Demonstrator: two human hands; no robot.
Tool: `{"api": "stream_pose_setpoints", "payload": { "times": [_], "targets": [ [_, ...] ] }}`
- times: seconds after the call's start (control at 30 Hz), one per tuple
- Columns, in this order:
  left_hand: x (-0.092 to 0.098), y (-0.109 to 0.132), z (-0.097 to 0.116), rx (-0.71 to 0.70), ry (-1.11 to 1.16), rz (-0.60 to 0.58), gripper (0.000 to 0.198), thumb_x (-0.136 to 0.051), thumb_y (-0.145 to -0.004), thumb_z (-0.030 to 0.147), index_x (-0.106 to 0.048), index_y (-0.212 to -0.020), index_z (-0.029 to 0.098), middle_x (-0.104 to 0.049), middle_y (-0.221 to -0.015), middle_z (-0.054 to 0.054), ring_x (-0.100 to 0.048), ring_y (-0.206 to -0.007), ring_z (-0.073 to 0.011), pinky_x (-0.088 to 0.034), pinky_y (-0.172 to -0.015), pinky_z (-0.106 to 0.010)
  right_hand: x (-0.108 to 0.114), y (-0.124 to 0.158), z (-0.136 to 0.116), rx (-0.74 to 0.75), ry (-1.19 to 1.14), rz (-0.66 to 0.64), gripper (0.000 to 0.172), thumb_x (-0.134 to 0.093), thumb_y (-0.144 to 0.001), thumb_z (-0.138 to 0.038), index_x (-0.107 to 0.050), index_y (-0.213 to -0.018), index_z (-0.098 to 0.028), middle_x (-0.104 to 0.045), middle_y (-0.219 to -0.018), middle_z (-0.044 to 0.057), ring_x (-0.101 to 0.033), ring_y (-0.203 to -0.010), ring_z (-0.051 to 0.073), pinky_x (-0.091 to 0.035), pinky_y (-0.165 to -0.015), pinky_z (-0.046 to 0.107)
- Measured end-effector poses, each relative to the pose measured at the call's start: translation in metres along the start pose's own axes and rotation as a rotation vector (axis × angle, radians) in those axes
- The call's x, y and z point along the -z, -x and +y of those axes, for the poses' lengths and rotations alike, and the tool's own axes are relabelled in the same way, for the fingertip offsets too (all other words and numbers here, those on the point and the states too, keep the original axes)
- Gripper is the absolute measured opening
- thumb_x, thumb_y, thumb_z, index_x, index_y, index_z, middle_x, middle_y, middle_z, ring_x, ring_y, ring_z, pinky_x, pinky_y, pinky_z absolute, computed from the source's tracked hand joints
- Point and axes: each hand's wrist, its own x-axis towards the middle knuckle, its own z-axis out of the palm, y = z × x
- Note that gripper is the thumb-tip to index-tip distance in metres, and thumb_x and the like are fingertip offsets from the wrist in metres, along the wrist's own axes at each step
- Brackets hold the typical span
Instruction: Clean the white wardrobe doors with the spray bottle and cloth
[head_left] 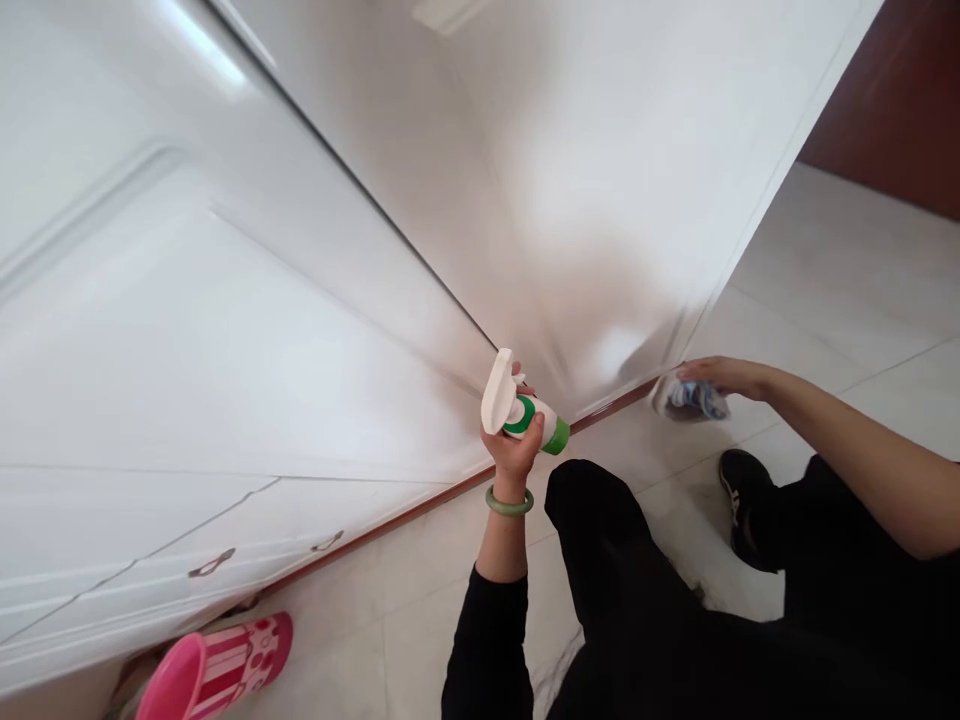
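My left hand point(516, 455) is wrapped round a white and green spray bottle point(556, 434), its white trigger head pointing up and left. A green bangle point(509, 501) circles that wrist. Low on the right, my right hand point(718, 374) grips a crumpled blue and white cloth point(694, 400) close to the bottom edge of the white cabinet door point(600, 150). Part of the cloth is blurred, and most of the fingers are hidden behind it.
White cabinet fronts with drawer handles point(212, 563) run along the left. A pink patterned bin point(247, 655) stands at lower left. Pale floor tiles point(420, 600) lie below, with my black shoe point(748, 508) on them. Something dark red point(900, 100) is at upper right.
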Motion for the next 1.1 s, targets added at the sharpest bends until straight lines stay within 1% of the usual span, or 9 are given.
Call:
{"api": "stream_pose_setpoints", "payload": {
  "times": [0.13, 0.3, 0.4, 0.5, 0.57, 0.63, 0.73, 0.93, 1.1],
  "targets": [
    [0.002, 0.009, -0.001, 0.036, 0.014, 0.056, 0.032, -0.079, -0.095, 0.035, -0.077, -0.122, 0.017, -0.082, -0.121, -0.015, -0.081, -0.110, -0.0307, -0.066, -0.101, -0.048, 0.006, 0.017, -0.002, -0.146, -0.069, -0.057, 0.028, -0.065, -0.100, -0.039, -0.077, -0.085, -0.018, -0.073, -0.088, 0.019, -0.073, -0.085, 0.030, -0.064, -0.083, 0.051],
    [0.008, 0.022, 0.002, 0.042, -0.015, 0.104, 0.032, -0.079, -0.095, 0.036, -0.077, -0.120, 0.017, -0.081, -0.128, -0.018, -0.079, -0.122, -0.0358, -0.065, -0.107, -0.055, -0.041, 0.068, -0.029, 0.076, -0.257, 0.106, 0.052, -0.047, -0.102, -0.063, -0.074, -0.126, -0.026, -0.073, -0.123, 0.017, -0.073, -0.120, 0.038, -0.064, -0.100, 0.055],
    [0.012, 0.027, 0.007, 0.020, -0.018, 0.126, 0.037, -0.079, -0.095, 0.034, -0.075, -0.128, 0.018, -0.080, -0.132, -0.018, -0.080, -0.115, -0.0329, -0.066, -0.104, -0.054, -0.068, 0.087, -0.085, 0.379, -0.305, 0.322, 0.063, -0.040, -0.107, -0.073, -0.073, -0.134, -0.027, -0.070, -0.126, 0.015, -0.067, -0.134, 0.040, -0.060, -0.112, 0.057],
    [0.018, 0.030, 0.014, 0.024, -0.071, 0.132, 0.033, -0.079, -0.096, 0.038, -0.077, -0.122, 0.017, -0.079, -0.133, -0.019, -0.080, -0.113, -0.0323, -0.067, -0.102, -0.052, -0.080, 0.070, -0.166, 0.863, -0.168, 0.478, 0.073, -0.032, -0.112, -0.070, -0.065, -0.152, -0.019, -0.064, -0.144, 0.016, -0.057, -0.150, 0.039, -0.050, -0.126, 0.063],
    [0.022, 0.031, 0.019, 0.047, -0.105, 0.127, 0.036, -0.077, -0.098, 0.042, -0.076, -0.123, 0.017, -0.079, -0.132, -0.019, -0.079, -0.114, -0.0328, -0.067, -0.102, -0.051, -0.088, 0.045, -0.208, 1.090, 0.091, 0.496, 0.072, -0.044, -0.107, -0.072, -0.063, -0.153, -0.019, -0.052, -0.164, 0.011, -0.030, -0.169, 0.041, -0.023, -0.139, 0.071],
    [0.023, 0.033, 0.021, 0.056, -0.109, 0.117, 0.043, -0.077, -0.098, 0.043, -0.074, -0.133, 0.018, -0.078, -0.134, -0.019, -0.080, -0.110, -0.0317, -0.068, -0.100, -0.050, -0.105, 0.020, -0.221, 1.152, 0.251, 0.490, 0.072, -0.054, -0.102, -0.073, -0.065, -0.150, -0.019, -0.043, -0.172, 0.008, -0.008, -0.176, 0.041, 0.000, -0.141, 0.072],
    [0.019, 0.034, 0.019, 0.058, -0.117, 0.098, 0.047, -0.077, -0.098, 0.043, -0.071, -0.139, 0.019, -0.077, -0.138, -0.019, -0.080, -0.109, -0.0312, -0.068, -0.099, -0.051, -0.152, 0.002, -0.178, 1.061, 0.204, 0.418, 0.066, -0.060, -0.101, -0.069, -0.072, -0.139, -0.017, -0.047, -0.169, 0.012, -0.010, -0.175, 0.044, 0.005, -0.141, 0.071],
    [-0.003, 0.032, 0.003, 0.045, -0.129, -0.016, 0.050, -0.079, -0.098, 0.041, -0.069, -0.142, 0.019, -0.077, -0.135, -0.019, -0.081, -0.110, -0.0323, -0.068, -0.099, -0.052, -0.261, 0.003, -0.013, 0.740, 0.134, 0.073, 0.024, -0.068, -0.089, -0.036, -0.080, -0.100, -0.019, -0.068, -0.133, 0.017, -0.045, -0.156, 0.042, -0.021, -0.140, 0.074],
    [-0.015, 0.031, -0.009, 0.065, -0.182, -0.128, 0.049, -0.080, -0.097, 0.040, -0.071, -0.140, 0.019, -0.081, -0.124, -0.017, -0.082, -0.110, -0.0324, -0.068, -0.099, -0.050, -0.274, -0.012, 0.068, 0.720, 0.137, -0.077, 0.023, -0.056, -0.093, -0.023, -0.078, -0.090, -0.026, -0.074, -0.112, 0.010, -0.062, -0.132, 0.027, -0.038, -0.136, 0.057]
  ]
}}
